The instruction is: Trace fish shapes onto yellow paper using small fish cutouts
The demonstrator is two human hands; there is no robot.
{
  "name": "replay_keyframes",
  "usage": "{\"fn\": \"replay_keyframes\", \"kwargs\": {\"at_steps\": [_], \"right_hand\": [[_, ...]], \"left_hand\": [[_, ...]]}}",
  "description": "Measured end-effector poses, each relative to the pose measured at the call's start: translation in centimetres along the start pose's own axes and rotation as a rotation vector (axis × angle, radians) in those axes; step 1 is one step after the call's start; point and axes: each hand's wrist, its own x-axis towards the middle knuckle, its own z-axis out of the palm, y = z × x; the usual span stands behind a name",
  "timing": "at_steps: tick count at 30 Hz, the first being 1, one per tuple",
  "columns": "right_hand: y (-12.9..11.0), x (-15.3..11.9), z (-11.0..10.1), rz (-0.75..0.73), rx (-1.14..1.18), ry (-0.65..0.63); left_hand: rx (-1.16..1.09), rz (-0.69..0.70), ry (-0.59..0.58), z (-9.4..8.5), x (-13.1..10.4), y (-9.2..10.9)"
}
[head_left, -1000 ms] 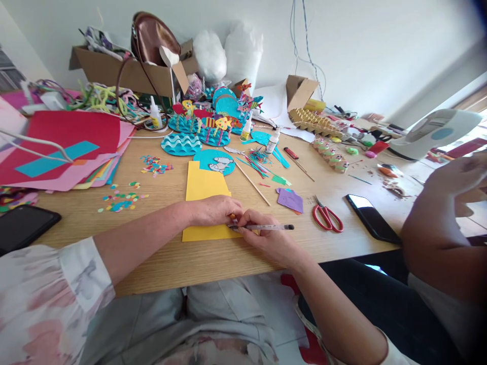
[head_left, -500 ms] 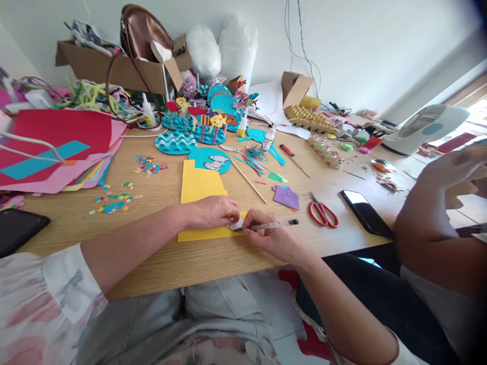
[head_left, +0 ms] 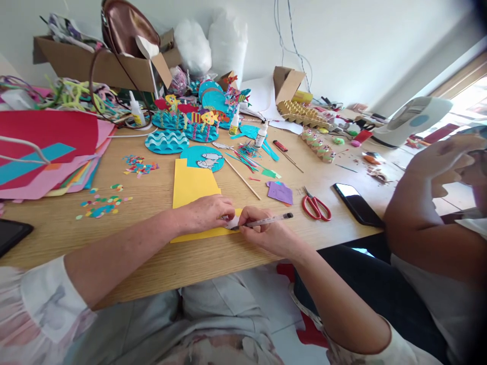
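Note:
A sheet of yellow paper (head_left: 194, 183) with a stepped edge lies on the wooden table in front of me. My left hand (head_left: 209, 212) rests on it, its fingers bent together over a small white paper cutout (head_left: 233, 222) and pressing it to the sheet. The cutout's shape is partly hidden by my fingers. In my right hand (head_left: 266, 234) is a pen (head_left: 276, 218) with a clear barrel, its tip at the cutout's lower edge. Beyond the sheet, white fish-like cutouts (head_left: 209, 161) lie on a blue disc (head_left: 187, 153).
Red-handled scissors (head_left: 316, 207), a phone (head_left: 357, 204) and purple paper pieces (head_left: 280, 192) lie to the right. A wooden stick (head_left: 243, 178) and a glue bottle (head_left: 261, 135) are behind. Paper dots (head_left: 104, 203) are scattered left. Another person's arm (head_left: 411, 197) rests at far right.
The whole view has shifted slightly, so things on the table appear further left. Both hands keep their grip, the pen still at the cutout's edge.

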Motion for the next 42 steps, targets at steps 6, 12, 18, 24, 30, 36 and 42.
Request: {"fn": "replay_keyframes", "kwargs": {"at_steps": [6, 12, 18, 24, 30, 36, 42], "right_hand": [[0.5, -0.3, 0.1, 0.013, -0.003, 0.035], [0.7, -0.5, 0.1, 0.032, 0.031, 0.044], [0.8, -0.5, 0.1, 0.049, 0.049, 0.041], [0.8, -0.6, 0.0, 0.052, 0.081, 0.031], [0.9, -0.7, 0.0, 0.065, 0.090, 0.042], [1.2, -0.9, -0.1, 0.104, 0.152, 0.038], [1.6, -0.7, -0.3, 0.117, 0.152, 0.051]], "left_hand": [[0.014, 0.003, 0.006, 0.2, -0.1, -0.2], [0.049, 0.003, -0.011, 0.2, -0.2, -0.2], [0.111, -0.011, -0.053, 0.1, 0.3, 0.4], [0.056, -0.024, -0.074, 0.4, 0.5, 0.6], [-0.021, 0.005, -0.043, 0.5, 0.1, 0.3], [-0.087, -0.003, -0.022, 0.7, 0.1, 0.4], [-0.343, -0.265, -0.048, 0.4, 0.2, 1.0]]}}
